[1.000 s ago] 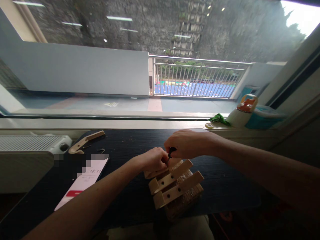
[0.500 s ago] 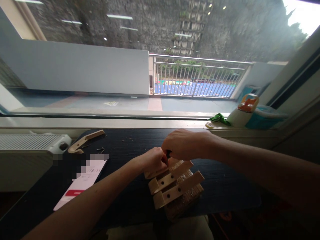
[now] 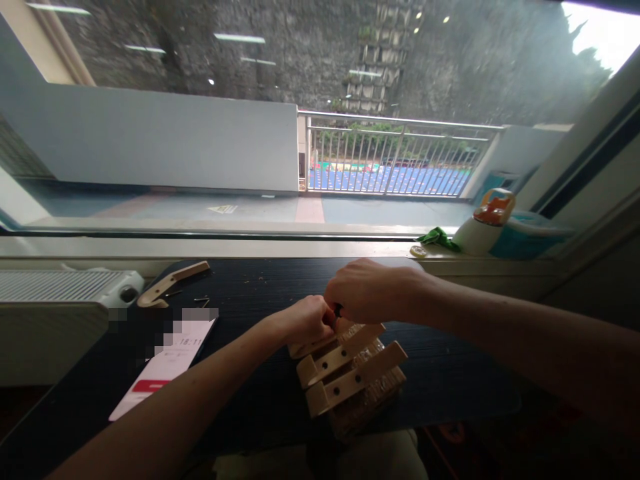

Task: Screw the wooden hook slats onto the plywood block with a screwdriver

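Observation:
A pale wooden assembly (image 3: 350,377) of slotted bars with dark holes stands on the black table (image 3: 250,287) close to its near edge. My left hand (image 3: 303,319) is closed in a fist against the assembly's top left piece. My right hand (image 3: 367,290) is curled just beyond it, pinching a small dark tool (image 3: 339,309) at the top of the assembly. The two hands touch each other over the wood.
A loose curved wooden piece (image 3: 170,282) and small dark screws (image 3: 201,300) lie at the table's far left. A white and red paper (image 3: 165,367) lies left of my forearm. A radiator (image 3: 60,287) sits far left. On the window sill stand a white bottle (image 3: 483,227) and a green cloth (image 3: 440,237).
My right hand has turned slightly over the dark tool, hiding more of it. The wooden assembly and my left hand stay where they were.

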A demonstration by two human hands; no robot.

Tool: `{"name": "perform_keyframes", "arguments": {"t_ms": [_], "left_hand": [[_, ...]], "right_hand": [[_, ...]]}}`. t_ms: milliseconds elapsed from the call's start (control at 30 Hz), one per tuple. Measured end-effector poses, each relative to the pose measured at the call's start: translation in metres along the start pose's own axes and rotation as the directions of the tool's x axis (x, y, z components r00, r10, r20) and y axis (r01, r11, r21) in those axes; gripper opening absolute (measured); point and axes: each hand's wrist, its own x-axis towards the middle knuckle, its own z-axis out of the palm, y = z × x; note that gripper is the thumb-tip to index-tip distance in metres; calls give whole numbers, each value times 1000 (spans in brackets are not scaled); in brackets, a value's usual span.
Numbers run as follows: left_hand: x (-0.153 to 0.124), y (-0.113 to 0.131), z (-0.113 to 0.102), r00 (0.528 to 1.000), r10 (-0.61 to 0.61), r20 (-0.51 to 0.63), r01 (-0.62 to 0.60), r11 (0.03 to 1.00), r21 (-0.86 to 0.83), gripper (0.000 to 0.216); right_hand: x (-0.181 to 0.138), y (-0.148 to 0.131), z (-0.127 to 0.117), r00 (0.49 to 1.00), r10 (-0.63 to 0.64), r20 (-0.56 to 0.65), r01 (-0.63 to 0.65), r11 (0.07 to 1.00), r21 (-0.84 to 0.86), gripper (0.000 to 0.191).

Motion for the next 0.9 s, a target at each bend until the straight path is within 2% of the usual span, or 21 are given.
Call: {"name": "perform_keyframes", "arguments": {"t_ms": [200,267,333,433,500,733,900], "left_hand": [[-15,6,-15,1000,4,16,-3,998,-59,22],[-26,9,-19,1000,-8,-12,6,995,-102,25],[-39,10,-18,996,-32,-86,12,974,-227,29],[-60,6,-8,948,-102,-300,-19,927,-375,34],[-70,-1,1,912,-110,-394,-62,915,-399,32],[-84,-30,28,870,-6,-493,-243,864,-441,33],[-91,-48,48,830,-20,-558,-263,867,-422,44]], "right_hand": [[3,4,7,998,-53,-17,53,999,5,15],[4,4,8,998,-54,-18,54,999,-2,15],[4,3,9,999,-51,-16,51,999,-14,15],[4,2,9,998,-59,-11,58,997,-41,15],[6,1,10,998,-60,-3,59,997,-59,15],[10,4,15,1000,-12,-9,11,998,-63,17],[7,4,12,999,30,-12,-30,998,-48,17]]}}
